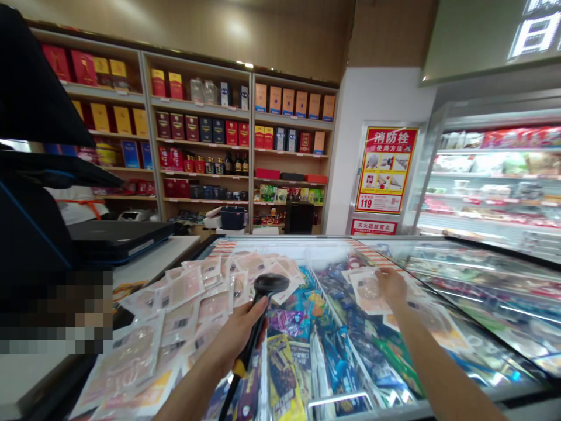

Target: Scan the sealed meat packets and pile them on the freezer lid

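My left hand (248, 328) is wrapped round the handle of a black handheld barcode scanner (270, 284), its head up and its cable running down below the hand. Farther right, my right hand (391, 286) has its fingers closed at the edge of a clear flat plastic packet (364, 291); the hand is slightly blurred. More such packets (438, 324) lie under and beside the right forearm. To the left of the scanner, a spread of overlapping clear packets (182, 286) with small printed labels covers the freezer's glass top.
Under the glass, the chest freezer (337, 403) holds wrapped ice creams (284, 374) split by a white wire divider. A checkout terminal (118, 237) stands on the counter at left. Shelves (197, 105) of boxes line the back wall, and a lit display fridge (495, 187) is at right.
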### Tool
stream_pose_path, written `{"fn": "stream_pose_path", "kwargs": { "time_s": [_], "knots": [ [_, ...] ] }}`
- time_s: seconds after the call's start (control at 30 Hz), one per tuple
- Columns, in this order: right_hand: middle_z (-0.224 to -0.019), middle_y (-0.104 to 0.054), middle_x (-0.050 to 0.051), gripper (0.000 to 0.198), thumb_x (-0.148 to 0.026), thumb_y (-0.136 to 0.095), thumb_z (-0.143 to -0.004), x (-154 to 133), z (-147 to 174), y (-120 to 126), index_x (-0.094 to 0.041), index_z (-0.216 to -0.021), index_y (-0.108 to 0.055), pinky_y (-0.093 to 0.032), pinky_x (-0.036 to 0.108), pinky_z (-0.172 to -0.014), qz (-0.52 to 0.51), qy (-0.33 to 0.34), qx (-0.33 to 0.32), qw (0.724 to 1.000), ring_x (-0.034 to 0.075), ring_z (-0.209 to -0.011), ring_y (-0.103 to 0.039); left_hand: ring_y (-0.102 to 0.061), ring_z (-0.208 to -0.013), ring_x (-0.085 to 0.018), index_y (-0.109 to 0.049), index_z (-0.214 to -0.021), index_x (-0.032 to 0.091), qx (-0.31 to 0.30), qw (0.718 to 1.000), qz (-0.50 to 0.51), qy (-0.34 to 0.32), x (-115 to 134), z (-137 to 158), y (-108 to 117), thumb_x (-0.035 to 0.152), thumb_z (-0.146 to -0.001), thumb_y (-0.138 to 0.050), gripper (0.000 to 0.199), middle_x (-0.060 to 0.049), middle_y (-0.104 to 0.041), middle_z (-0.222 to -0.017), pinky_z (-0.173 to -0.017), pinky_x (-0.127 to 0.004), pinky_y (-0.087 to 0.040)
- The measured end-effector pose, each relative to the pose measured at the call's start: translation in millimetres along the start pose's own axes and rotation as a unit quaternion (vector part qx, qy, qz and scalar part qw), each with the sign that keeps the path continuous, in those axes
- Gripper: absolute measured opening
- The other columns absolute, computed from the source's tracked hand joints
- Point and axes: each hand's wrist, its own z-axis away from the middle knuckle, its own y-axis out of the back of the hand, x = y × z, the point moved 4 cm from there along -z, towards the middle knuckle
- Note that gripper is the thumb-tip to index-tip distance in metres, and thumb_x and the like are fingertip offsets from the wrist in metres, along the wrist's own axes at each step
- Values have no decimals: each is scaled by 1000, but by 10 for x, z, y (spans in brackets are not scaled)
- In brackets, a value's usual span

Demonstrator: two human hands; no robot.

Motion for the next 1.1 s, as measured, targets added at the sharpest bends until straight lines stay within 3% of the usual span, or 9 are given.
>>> {"fn": "stream_pose_path", "kwargs": {
  "time_s": [0.2,0.3,0.37,0.53,0.67,0.77,0.97,1.03,1.1],
  "knots": [
    [-83,-63,13,40,-25,-35,-70,124,61,60,-14,-101,-57,-40,39,-65,45,-20,-12,999,28,-79,-57,-40,-34,-6,-47,-59,16,1,1000,2,-7,20,7,42,56,-68,-44,41,4,-48,-42,-37,-18,-29],
    [-93,-61,14,40,-28,-36,-71,-3,160,91,-16,-103,-57,-39,44,-69,65,-34,-5,997,30,-88,-54,-40,-36,-6,-47,-61,16,8,999,34,-13,37,17,86,55,-67,-48,39,4,-49,-45,-36,-18,-30],
    [-96,-60,14,38,-30,-38,-72,-193,251,60,-16,-102,-57,-37,44,-74,58,-9,-1,998,30,-94,-52,-40,-35,-6,-47,-60,16,11,999,40,-14,41,29,114,54,-66,-49,38,4,-48,-45,-36,-18,-30],
    [-94,-63,9,36,-33,-41,-74,-859,621,-330,-16,-101,-56,-38,34,-78,-15,76,-107,991,23,-94,-54,-40,-34,-6,-47,-58,16,22,999,39,-16,29,74,211,54,-68,-47,39,4,-48,-43,-36,-18,-30],
    [-98,-62,8,38,-36,-42,-75,-1376,1036,-721,-15,-104,-54,-38,29,-79,-54,151,-233,959,20,-93,-55,-40,-35,-6,-46,-59,16,33,998,43,-9,8,129,321,55,-66,-48,40,3,-50,-46,-37,-18,-30],
    [-102,-61,8,39,-37,-42,-74,-1639,1273,-887,-17,-106,-53,-38,31,-79,-33,179,-278,943,20,-96,-54,-40,-36,-6,-46,-61,16,62,997,49,-7,-1,178,410,55,-65,-50,39,3,-50,-48,-37,-18,-31],
    [-105,-58,11,46,-39,-50,-66,-1800,1392,-975,-21,-108,-52,-37,41,-77,61,162,-275,946,29,-103,-47,-41,-37,-7,-46,-62,16,73,996,56,11,-41,197,489,58,-60,-53,42,2,-51,-48,-36,-19,-32],
    [-103,-59,12,48,-41,-55,-60,-1767,1379,-1004,-19,-103,-55,-38,40,-75,58,157,-283,944,30,-101,-48,-41,-36,-7,-47,-63,16,72,995,61,10,-54,182,491,58,-60,-53,42,2,-50,-48,-36,-19,-32],
    [-95,-62,10,38,-36,-57,-59,-1715,1361,-1051,-18,-93,-60,-39,35,-72,22,160,-308,938,27,-93,-53,-40,-36,-6,-46,-63,16,62,996,64,6,-60,167,471,57,-61,-52,41,3,-51,-48,-36,-19,-31]
  ]
}}
